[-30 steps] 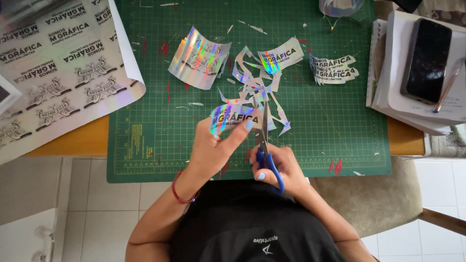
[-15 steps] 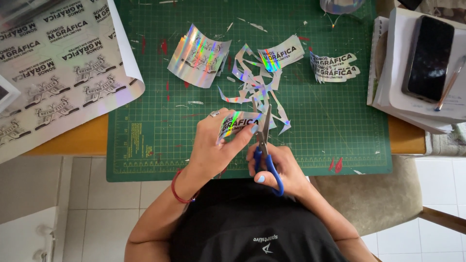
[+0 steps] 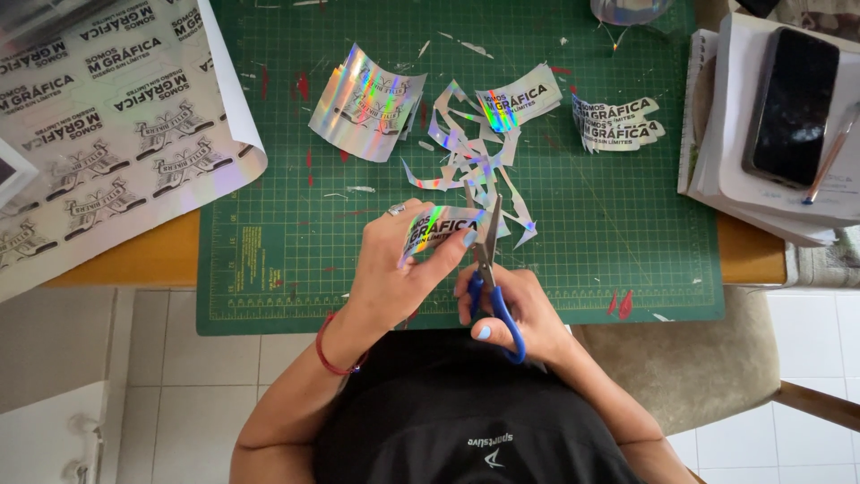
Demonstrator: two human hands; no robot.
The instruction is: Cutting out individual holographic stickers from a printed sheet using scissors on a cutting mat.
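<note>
While the left hand (image 3: pixel 394 269) pinches a holographic printed sticker (image 3: pixel 436 229) taut above the green cutting mat (image 3: pixel 269 260), right-hand fingers (image 3: pixel 484 332) grip blue-handled scissors (image 3: pixel 491 278), blades trimming its right edge near the foil offcuts (image 3: pixel 466 166).

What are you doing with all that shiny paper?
A person is cutting out a shiny rainbow sticker with blue-handled scissors. The left hand holds the sticker and the right hand works the scissors, over a green cutting mat. Thin scraps lie in a heap on the mat, with finished stickers beside them. A big sheet of uncut stickers lies at the left, and a phone rests on papers at the right.
</note>
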